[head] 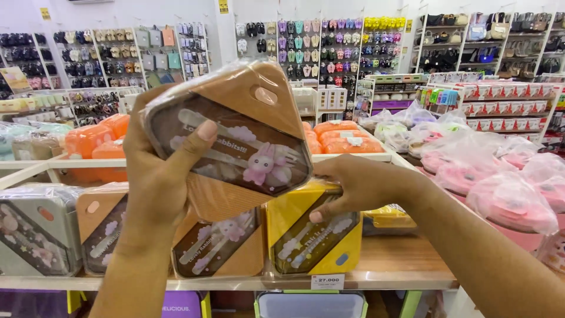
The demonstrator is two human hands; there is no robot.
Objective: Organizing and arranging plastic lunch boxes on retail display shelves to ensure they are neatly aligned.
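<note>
Held up closest to the lens, a tan plastic lunch box (235,135) with rounded corners and a dark glossy lid panel sits tilted in crinkly clear wrap; a pink rabbit figure and pale cutlery show on the panel. Left hand (159,171) grips its near edge, thumb pressed flat across the dark lid, the other fingers curled behind the box out of sight. Right hand (359,185) rests lower down, fingers held together and bent over the top edge of a yellow lunch box (315,235) standing upright on the wooden shelf (388,262). Beside that yellow one stand two more tan boxes (220,247) and a grey box (35,227), all wrapped in shiny film. Behind lie orange containers (344,138) and soft pink bagged items (500,194).
</note>
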